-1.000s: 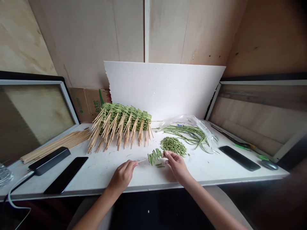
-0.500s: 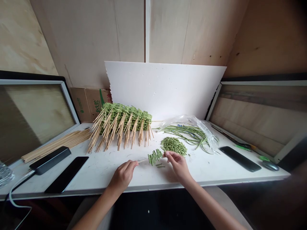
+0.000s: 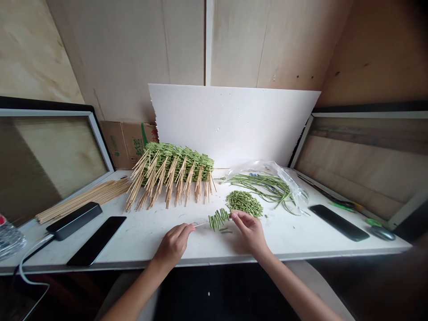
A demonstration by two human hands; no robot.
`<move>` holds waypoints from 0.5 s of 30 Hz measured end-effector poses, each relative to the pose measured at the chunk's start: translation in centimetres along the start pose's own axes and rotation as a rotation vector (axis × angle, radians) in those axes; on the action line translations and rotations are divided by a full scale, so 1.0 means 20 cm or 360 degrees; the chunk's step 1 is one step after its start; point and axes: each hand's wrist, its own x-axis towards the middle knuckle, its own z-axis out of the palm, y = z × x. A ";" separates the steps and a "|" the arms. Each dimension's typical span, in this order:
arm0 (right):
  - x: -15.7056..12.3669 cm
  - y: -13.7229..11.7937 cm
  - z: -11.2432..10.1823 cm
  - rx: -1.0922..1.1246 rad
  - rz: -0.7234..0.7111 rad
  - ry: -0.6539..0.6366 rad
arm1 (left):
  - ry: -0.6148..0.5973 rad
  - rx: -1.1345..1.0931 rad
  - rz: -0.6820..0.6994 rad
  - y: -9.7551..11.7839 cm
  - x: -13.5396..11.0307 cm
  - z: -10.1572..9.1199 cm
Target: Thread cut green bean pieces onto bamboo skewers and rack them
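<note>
My left hand pinches the bare end of a thin bamboo skewer low over the white table. A row of short green bean pieces is threaded on the skewer's far end. At that end my right hand has its fingertips closed on a bean piece. Just beyond lies a heap of cut bean pieces. Two or three loose pieces lie under the skewer.
A stack of finished bean skewers lies at the back centre, bare skewers at the left. Long whole beans rest on a plastic bag. Two black phones, a power bank, scissors and a foam board surround them.
Both hands stay at the skewer; the whole view has shifted slightly to the right and down.
</note>
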 end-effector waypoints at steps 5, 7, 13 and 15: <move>-0.01 0.01 0.01 0.0101 0.0064 -0.0030 | 0.0001 0.0023 0.0014 0.00 0.00 0.00; -0.01 0.00 0.02 0.0121 0.0089 -0.0024 | 0.0013 0.0024 0.0027 0.00 0.00 -0.01; -0.02 -0.02 0.03 0.0153 0.0157 -0.0018 | 0.0027 0.0019 0.0038 0.00 0.01 -0.01; -0.03 -0.02 0.03 0.0166 0.0181 -0.0018 | 0.0025 0.0023 0.0045 0.00 0.00 -0.01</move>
